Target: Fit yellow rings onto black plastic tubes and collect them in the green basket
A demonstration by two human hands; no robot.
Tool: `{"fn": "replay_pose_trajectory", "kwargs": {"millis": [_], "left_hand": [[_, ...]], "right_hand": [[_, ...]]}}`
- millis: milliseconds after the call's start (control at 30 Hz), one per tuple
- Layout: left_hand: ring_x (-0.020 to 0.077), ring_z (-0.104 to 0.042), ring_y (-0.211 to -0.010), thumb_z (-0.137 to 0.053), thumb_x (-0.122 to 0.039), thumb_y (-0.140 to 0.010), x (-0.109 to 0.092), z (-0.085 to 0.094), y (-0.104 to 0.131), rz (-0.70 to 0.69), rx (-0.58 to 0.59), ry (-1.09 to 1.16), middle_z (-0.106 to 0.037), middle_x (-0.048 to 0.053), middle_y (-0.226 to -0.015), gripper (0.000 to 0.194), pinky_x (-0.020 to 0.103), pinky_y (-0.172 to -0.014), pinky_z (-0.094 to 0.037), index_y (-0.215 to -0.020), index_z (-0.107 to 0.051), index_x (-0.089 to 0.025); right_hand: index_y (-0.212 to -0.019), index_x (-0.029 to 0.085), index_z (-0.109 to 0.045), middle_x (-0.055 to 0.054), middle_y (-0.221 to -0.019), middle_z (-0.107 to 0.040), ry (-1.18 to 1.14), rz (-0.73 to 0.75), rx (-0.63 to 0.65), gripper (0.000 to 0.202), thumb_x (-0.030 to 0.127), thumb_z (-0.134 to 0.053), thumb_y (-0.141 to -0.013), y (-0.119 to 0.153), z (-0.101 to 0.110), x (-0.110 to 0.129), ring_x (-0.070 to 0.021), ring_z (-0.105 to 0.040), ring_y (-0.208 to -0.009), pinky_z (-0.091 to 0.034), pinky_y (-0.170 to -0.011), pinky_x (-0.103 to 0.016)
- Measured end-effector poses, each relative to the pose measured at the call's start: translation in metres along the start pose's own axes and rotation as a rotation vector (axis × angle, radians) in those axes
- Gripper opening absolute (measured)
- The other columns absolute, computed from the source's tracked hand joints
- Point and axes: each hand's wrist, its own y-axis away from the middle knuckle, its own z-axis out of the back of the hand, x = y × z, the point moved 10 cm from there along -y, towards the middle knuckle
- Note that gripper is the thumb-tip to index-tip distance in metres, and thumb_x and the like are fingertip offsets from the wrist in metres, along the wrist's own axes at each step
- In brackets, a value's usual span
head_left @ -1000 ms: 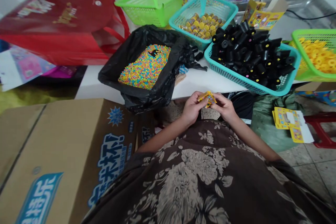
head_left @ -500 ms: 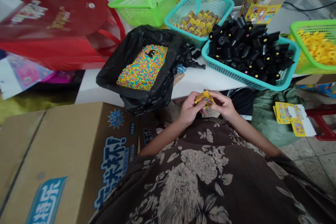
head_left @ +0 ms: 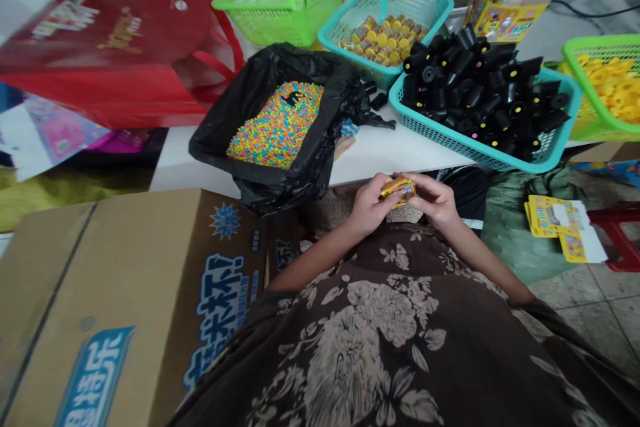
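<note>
Just in front of the table's edge, above my lap, both hands hold a small yellow printed carton (head_left: 399, 189). My left hand (head_left: 371, 205) pinches its left side, thumb along the near face. The fingers of my right hand (head_left: 434, 200) close on its right side and top edge. Part of the carton is hidden behind the fingers, so I cannot tell whether its ends are folded shut. Similar yellow card blanks (head_left: 553, 219) lie flat at the right, beside a green sack (head_left: 515, 247).
A black-bagged bin of coloured beads (head_left: 280, 123) stands on the white table (head_left: 375, 153). Behind are a teal basket of yellow-capped tubs (head_left: 385, 40), a teal basket of black parts (head_left: 480, 97) and green baskets (head_left: 280, 7). A large cardboard box (head_left: 125, 267) flanks my left arm.
The yellow carton has turned in my hands and now lies flatter, with its long side more level. The whole view has shifted slightly to the right.
</note>
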Motion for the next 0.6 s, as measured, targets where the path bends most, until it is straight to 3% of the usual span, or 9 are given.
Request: {"fn": "replay_pose_trajectory", "kwargs": {"millis": [200, 333, 467, 600], "left_hand": [[0.0155, -0.062, -0.075, -0.06, -0.038, -0.099, -0.021, -0.001, 0.0, -0.156, 0.08, -0.387, -0.063, -0.002, -0.079, 0.018, 0.027, -0.07, -0.044, -0.094, -0.053, -0.022], [0.0189, -0.066, -0.08, -0.058, -0.033, -0.098, -0.02, -0.006, -0.001, -0.152, 0.133, -0.558, -0.067, 0.002, -0.086, 0.012, 0.03, -0.074, -0.047, -0.096, -0.053, -0.022], [0.0177, -0.066, -0.079, -0.063, -0.033, -0.094, -0.014, -0.007, -0.004, -0.049, 0.19, -0.422, -0.068, 0.001, -0.087, 0.014, 0.029, -0.074, -0.051, -0.099, -0.055, -0.022], [0.0114, -0.059, -0.056, -0.065, -0.036, -0.092, 0.012, -0.016, -0.003, 0.251, 0.3, -0.054, -0.064, -0.003, -0.077, 0.019, 0.024, -0.054, -0.046, -0.096, -0.056, -0.02]], "right_hand": [[-0.118, 0.032, -0.083, -0.005, -0.117, -0.083, 0.173, 0.053, 0.015, 0.05, 0.061, -0.088, -0.077, -0.004, 0.004, 0.01, -0.0264, -0.078, -0.108, -0.061, -0.102, -0.045], [-0.116, 0.032, -0.084, -0.005, -0.109, -0.084, 0.224, 0.043, 0.056, 0.049, 0.064, -0.086, -0.078, -0.006, -0.001, 0.009, -0.0252, -0.078, -0.099, -0.063, -0.096, -0.044], [-0.113, 0.03, -0.084, -0.005, -0.105, -0.084, 0.271, 0.047, 0.134, 0.044, 0.06, -0.086, -0.081, -0.009, -0.007, 0.016, -0.0231, -0.077, -0.092, -0.062, -0.09, -0.04], [-0.109, 0.024, -0.085, -0.006, -0.095, -0.083, 0.334, -0.059, 0.235, 0.043, 0.059, -0.083, -0.084, -0.01, -0.01, 0.015, -0.0208, -0.074, -0.081, -0.059, -0.078, -0.035]]}}
